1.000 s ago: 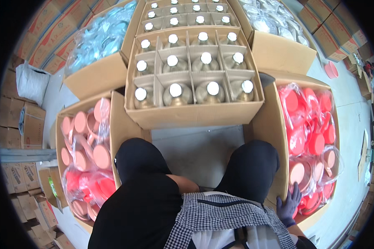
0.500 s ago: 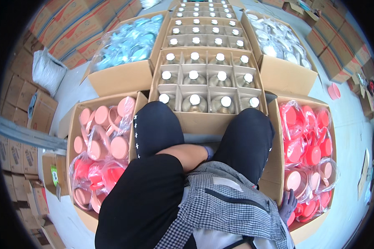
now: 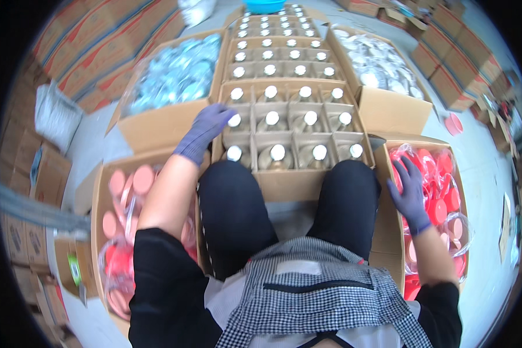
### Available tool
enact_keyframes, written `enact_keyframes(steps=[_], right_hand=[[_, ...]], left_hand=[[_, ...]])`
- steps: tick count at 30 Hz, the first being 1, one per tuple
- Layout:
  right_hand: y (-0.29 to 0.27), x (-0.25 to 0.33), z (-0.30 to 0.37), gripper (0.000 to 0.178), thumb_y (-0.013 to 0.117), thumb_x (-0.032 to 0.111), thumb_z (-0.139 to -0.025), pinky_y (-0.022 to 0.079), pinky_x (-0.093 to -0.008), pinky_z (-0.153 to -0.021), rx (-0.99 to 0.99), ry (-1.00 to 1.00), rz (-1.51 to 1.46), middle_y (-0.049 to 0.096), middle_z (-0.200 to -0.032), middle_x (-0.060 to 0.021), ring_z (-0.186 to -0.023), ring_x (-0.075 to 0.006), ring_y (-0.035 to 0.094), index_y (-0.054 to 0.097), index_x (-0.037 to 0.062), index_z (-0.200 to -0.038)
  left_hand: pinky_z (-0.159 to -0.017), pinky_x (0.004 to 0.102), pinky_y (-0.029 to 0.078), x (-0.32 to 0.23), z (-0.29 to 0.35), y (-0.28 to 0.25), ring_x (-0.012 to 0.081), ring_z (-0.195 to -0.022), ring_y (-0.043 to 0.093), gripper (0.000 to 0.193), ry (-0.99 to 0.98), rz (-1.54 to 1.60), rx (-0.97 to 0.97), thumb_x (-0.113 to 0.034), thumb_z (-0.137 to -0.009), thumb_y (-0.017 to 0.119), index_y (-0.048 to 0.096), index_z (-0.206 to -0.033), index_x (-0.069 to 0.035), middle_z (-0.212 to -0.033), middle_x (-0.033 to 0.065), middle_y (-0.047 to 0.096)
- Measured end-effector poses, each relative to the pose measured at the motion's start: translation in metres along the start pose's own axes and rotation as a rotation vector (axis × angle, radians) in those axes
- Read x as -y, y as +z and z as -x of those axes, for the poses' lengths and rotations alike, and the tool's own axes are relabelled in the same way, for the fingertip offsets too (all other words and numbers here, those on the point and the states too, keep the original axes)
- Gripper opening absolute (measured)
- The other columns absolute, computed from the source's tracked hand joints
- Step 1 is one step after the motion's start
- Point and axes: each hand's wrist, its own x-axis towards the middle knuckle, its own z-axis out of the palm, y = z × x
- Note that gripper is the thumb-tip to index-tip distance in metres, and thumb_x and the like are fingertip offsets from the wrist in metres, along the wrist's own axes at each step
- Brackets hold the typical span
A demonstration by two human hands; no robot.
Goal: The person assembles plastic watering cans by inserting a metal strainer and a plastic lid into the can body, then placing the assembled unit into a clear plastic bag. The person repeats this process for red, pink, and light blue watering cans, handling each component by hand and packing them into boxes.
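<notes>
My left hand [image 3: 212, 126], in a purple-grey glove, reaches over the left edge of the nearest carton [image 3: 284, 177]. Its fingertips are beside the white cap of a clear bottle [image 3: 234, 120]; whether they touch it I cannot tell. That carton has cardboard dividers, with a white-capped bottle standing in each visible cell. Over the carton of red and pink plastic-wrapped pieces [image 3: 438, 211] on my right, my gloved right hand [image 3: 410, 194] is open with its fingers spread. Nothing shows in its grip. Some of the red pieces under it are hidden.
More bottle cartons [image 3: 284, 55] stretch away ahead, with a blue basin [image 3: 265, 6] at the far end. Light-blue pieces [image 3: 185, 72] fill a carton at far left, white ones [image 3: 377, 58] at far right. Pink and red pieces [image 3: 117, 226] lie in the near-left carton.
My left arm has swung forward from between my knees to the bottle carton. My right hand has moved forward from the right carton's near end. The view has shifted a little.
</notes>
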Motion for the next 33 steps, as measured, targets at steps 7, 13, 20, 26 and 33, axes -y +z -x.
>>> enact_keyframes(steps=[7,13,20,26,33], right_hand=[[0.124,-0.107,-0.227,0.064,0.068,0.041,-0.092,0.041,-0.0481,-0.113,0.086,0.165,-0.029,0.052,-0.147,-0.0242,-0.135,-0.0418,0.051,0.056,0.0045,-0.142],[0.228,-0.186,-0.361,0.069,0.068,0.055,-0.089,0.045,-0.0442,-0.111,0.223,0.425,-0.084,0.063,-0.136,-0.0249,-0.129,-0.0383,0.059,0.064,0.0039,-0.135],[0.249,-0.194,-0.387,0.053,0.059,0.051,-0.09,0.051,-0.0465,-0.102,0.463,0.49,0.075,0.072,-0.121,-0.0218,-0.115,-0.0372,0.068,0.076,0.0081,-0.116],[0.207,-0.194,-0.311,0.052,0.062,0.053,-0.091,0.051,-0.0438,-0.099,0.522,0.518,0.008,0.074,-0.111,-0.0199,-0.108,-0.0363,0.069,0.076,0.0081,-0.115],[0.157,-0.163,-0.223,0.075,0.054,0.067,-0.094,0.051,-0.0491,-0.092,0.58,0.412,-0.09,0.072,-0.101,-0.0316,-0.101,-0.0463,0.069,0.074,-0.0044,-0.106]], left_hand=[[-0.105,0.0458,0.048,0.099,-0.133,0.012,0.0362,-0.125,0.063,0.067,-0.272,-0.436,-0.184,-0.057,-0.089,0.064,0.067,-0.131,-0.006,-0.132,0.0232,0.067],[-0.111,0.0486,0.042,0.127,-0.189,0.039,0.0333,-0.129,0.061,0.071,-0.64,-0.533,0.013,-0.064,-0.091,0.056,0.067,-0.134,-0.009,-0.137,0.0187,0.066],[-0.107,0.047,0.047,0.151,-0.179,0.045,0.0374,-0.126,0.062,0.065,-0.642,-0.589,0.018,-0.057,-0.095,0.052,0.068,-0.13,-0.004,-0.133,0.0215,0.067],[-0.106,0.0485,0.047,0.139,-0.13,0.04,0.0418,-0.121,0.063,0.063,-0.553,-0.583,0.065,-0.054,-0.096,0.052,0.069,-0.124,0.001,-0.127,0.0283,0.067],[-0.099,0.0513,0.05,0.122,-0.048,0.036,0.0454,-0.109,0.067,0.06,-0.491,-0.472,0.055,-0.05,-0.093,0.056,0.072,-0.112,0.004,-0.111,0.0319,0.07]])
